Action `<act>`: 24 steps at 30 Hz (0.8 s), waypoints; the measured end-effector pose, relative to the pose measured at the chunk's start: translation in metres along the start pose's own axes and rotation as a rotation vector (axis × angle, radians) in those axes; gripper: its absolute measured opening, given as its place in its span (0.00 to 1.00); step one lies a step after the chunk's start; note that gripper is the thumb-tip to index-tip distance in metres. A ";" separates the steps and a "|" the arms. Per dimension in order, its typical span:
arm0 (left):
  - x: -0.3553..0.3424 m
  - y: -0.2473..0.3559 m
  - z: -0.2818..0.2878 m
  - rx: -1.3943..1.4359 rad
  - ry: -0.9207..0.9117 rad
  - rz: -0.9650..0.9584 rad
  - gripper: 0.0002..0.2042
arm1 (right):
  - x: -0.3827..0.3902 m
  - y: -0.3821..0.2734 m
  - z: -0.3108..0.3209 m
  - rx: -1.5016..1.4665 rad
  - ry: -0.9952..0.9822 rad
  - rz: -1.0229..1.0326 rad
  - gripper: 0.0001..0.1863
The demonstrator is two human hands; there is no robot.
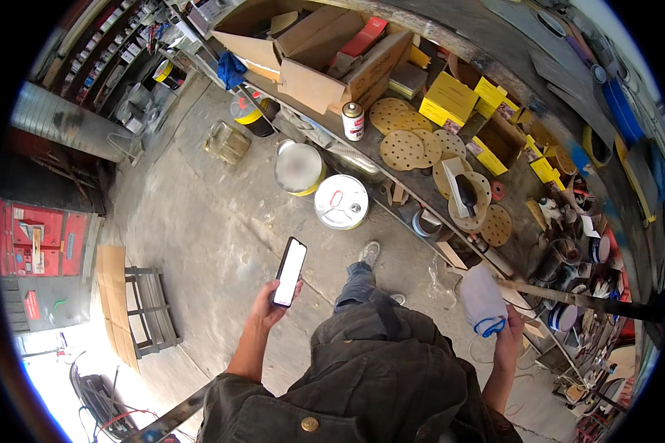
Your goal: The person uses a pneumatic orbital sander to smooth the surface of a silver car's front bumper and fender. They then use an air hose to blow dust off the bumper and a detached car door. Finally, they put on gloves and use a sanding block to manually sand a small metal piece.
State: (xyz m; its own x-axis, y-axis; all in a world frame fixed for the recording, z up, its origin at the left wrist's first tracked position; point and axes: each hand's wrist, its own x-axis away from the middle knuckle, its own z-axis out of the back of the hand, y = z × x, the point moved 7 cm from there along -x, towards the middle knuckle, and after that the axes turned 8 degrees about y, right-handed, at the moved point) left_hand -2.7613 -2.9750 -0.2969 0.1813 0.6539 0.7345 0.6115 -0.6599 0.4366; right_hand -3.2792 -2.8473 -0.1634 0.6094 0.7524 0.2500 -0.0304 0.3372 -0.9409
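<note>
My left hand is closed around a smartphone, held upright above the concrete floor with its screen glowing white. Off to the right, my right hand grips a rolled whitish cloth with a blue edge at its lower end. This bundle hangs beside the workbench's near edge. Closest to it on the bench are perforated tan sanding discs and a sanding block with a dark handle.
Two buckets, one with a white lid, stand by the bench. A spray can, yellow boxes and an open cardboard box crowd the benchtop. At left, a cardboard sheet leans against a wooden pallet.
</note>
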 end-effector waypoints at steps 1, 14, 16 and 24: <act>-0.001 0.000 -0.003 -0.030 -0.019 0.006 0.36 | 0.001 -0.003 0.000 0.011 -0.008 0.009 0.06; 0.007 -0.013 -0.037 -0.545 -0.384 0.385 0.41 | 0.010 0.010 0.016 0.057 0.061 -0.048 0.07; 0.012 -0.020 -0.056 -0.622 -0.526 0.490 0.36 | 0.013 0.009 0.018 0.076 0.081 -0.060 0.08; -0.046 -0.088 -0.056 -1.437 -0.750 0.724 0.36 | 0.013 -0.016 0.025 0.210 0.143 0.024 0.06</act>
State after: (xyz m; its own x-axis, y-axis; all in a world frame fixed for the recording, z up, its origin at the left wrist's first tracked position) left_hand -2.8662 -2.9675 -0.3400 0.6147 -0.1458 0.7752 -0.7606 -0.3699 0.5335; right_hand -3.2908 -2.8284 -0.1391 0.7117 0.6792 0.1791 -0.2010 0.4412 -0.8746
